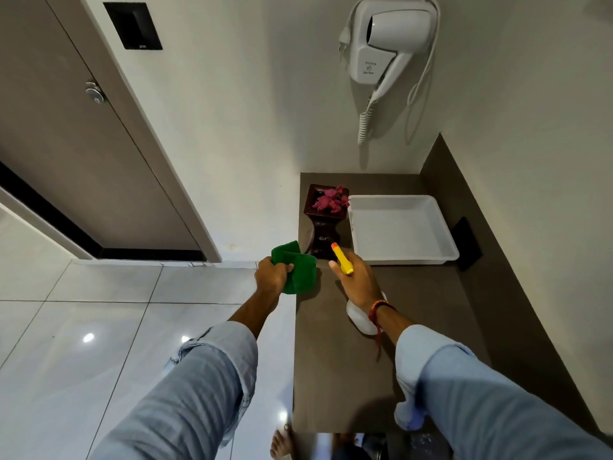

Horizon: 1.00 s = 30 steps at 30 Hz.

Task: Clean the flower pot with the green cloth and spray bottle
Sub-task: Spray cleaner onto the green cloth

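Head view: right hand (356,280) grips spray bottle (343,262), nozzle aimed at pot (323,224) on tabletop (335,360). Left hand (272,275) clutches cloth (297,270) beside pot. Risk: mist hits flowers (331,200) or tray (403,227); pot stands near edge, a push could topple it.

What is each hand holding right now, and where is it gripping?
The left hand grips the green cloth by its near edge. The right hand holds the spray bottle around its neck.
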{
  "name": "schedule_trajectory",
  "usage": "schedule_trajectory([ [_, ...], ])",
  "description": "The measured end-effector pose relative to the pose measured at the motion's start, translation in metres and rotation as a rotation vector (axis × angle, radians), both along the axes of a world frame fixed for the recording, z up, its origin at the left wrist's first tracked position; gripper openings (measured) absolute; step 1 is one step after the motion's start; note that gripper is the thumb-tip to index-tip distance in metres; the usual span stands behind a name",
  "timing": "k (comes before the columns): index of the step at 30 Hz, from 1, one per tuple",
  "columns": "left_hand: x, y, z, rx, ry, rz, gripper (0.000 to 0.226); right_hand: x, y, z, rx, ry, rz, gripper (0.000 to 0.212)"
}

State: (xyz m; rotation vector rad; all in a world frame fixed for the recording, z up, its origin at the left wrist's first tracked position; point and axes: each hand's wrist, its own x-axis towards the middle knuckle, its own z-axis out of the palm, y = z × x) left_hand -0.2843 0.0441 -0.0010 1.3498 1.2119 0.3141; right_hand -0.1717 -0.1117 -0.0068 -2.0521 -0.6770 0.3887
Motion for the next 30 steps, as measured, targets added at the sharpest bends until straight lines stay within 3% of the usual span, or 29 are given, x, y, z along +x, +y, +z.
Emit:
schedule_trajectory([
  [5,0.005,0.003,0.003,0.009,0.009,0.012,0.04,0.005,0.001,0.003,-0.012,-0.011,-0.022,0.036],
  [8,0.009,0.007,0.007,0.019,0.003,0.033,0.039,0.019,-0.005,0.008,0.083,0.027,-0.043,0.025],
  [14,0.023,0.016,0.017,0.031,-0.053,0.088,0.038,0.073,-0.003,0.036,0.388,-0.032,-0.375,0.013],
  [17,0.029,0.019,0.019,0.05,-0.092,0.136,0.032,0.108,0.004,0.053,0.457,-0.019,-0.468,0.025],
  [21,0.035,0.026,0.015,0.055,-0.127,0.179,0.029,0.153,0.005,0.059,0.426,0.015,-0.442,0.035],
  [26,0.041,0.035,0.007,0.047,-0.13,0.181,0.031,0.189,0.003,0.037,0.209,0.013,-0.356,0.048],
  [30,0.04,0.037,0.0,0.033,-0.14,0.18,0.029,0.198,0.002,0.014,0.159,0.091,-0.398,0.049],
])
